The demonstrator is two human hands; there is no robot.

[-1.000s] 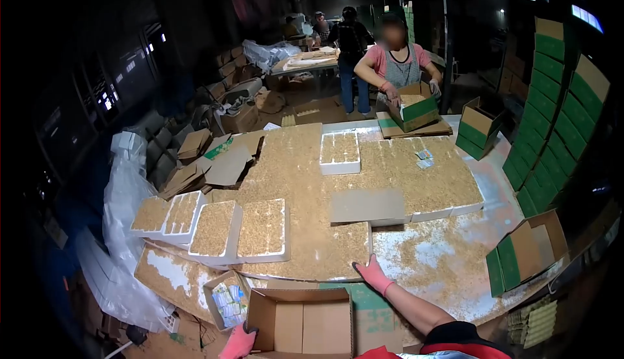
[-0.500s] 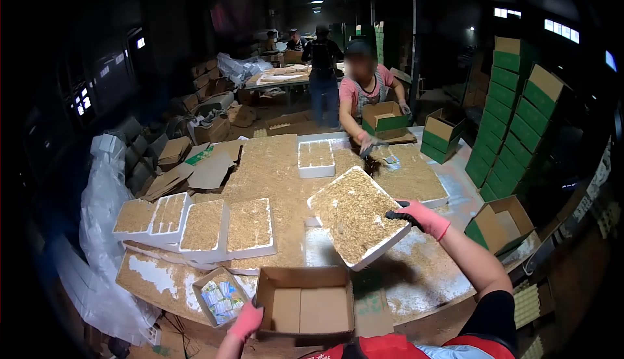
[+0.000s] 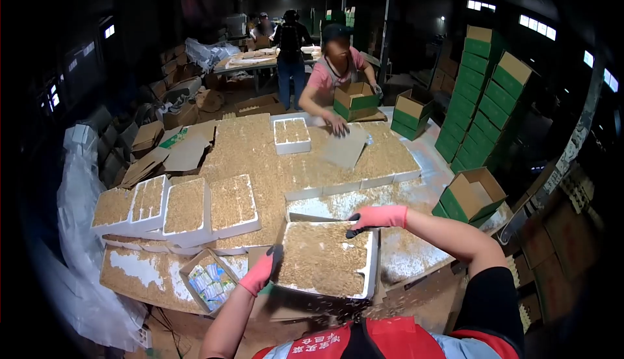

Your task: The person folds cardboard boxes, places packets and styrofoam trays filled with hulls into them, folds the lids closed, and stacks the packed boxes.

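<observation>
A white foam tray [image 3: 325, 258], its face covered in tan husk-like bits, is tilted over the brown cardboard box [image 3: 278, 232], covering most of the box's opening. My right hand [image 3: 377, 219], in a pink glove with dark fingers, is closed on the tray's far right edge. At the box's left side my left hand [image 3: 261, 271], gloved the same way, is closed on the wall; the tray's left edge lies close to its fingers. Loose bits [image 3: 383, 310] fall near the front edge. Left of this hand stands a small carton [image 3: 209, 279] of colourful packets.
Several filled foam trays [image 3: 187, 216] stand at the left of the husk-strewn table [image 3: 409, 255]. Another tray [image 3: 292, 136] lies farther back. Across the table a co-worker's hand [image 3: 336, 123] reaches over a grey-brown sheet [image 3: 346, 146]. Green cartons [image 3: 473, 193] stand at right, some in tall stacks.
My right hand has brought the foam tray down and left onto the cardboard box. My left hand has moved up the box's side. Bits now spill at the front. The co-worker's sheet has appeared.
</observation>
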